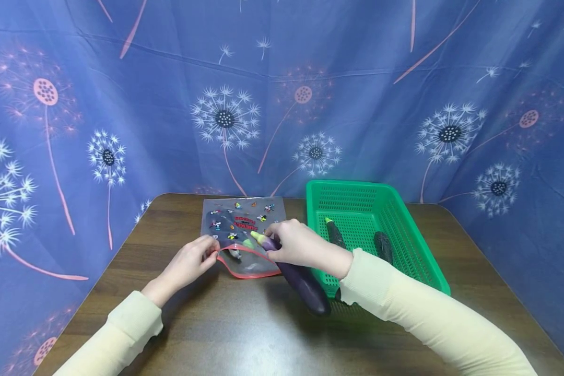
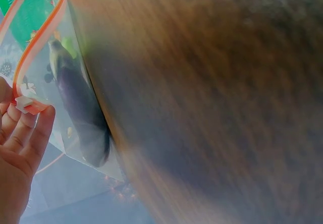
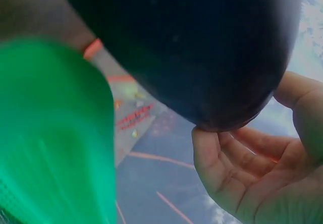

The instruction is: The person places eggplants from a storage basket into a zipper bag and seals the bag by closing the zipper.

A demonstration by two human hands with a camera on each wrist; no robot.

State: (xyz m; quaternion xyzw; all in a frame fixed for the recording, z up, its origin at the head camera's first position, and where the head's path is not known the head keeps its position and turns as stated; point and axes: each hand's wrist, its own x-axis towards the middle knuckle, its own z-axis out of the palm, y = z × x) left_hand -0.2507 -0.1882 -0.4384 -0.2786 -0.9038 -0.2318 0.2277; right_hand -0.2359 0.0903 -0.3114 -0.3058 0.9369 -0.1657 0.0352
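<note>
A clear zip bag (image 1: 225, 214) with a red-edged mouth and cartoon prints lies on the table, its mouth gaping toward me. My left hand (image 1: 194, 259) pinches the left end of that mouth, at the white zip slider (image 2: 23, 103). Through the plastic, the left wrist view shows a purple eggplant (image 2: 81, 100) inside the bag. My right hand (image 1: 293, 243) grips another eggplant (image 1: 305, 287) near its pale green stem end. That stem end points at the bag's mouth, while the thick end hangs toward the lower right. In the right wrist view this eggplant (image 3: 192, 47) hides part of the fingers.
A green plastic basket (image 1: 418, 235) stands at the right, close to my right forearm. Inside are a dark vegetable with a green tip (image 1: 335, 234) and another dark one (image 1: 383, 246). Blue dandelion-print cloth (image 1: 272, 104) hangs behind the wooden table (image 1: 207, 334).
</note>
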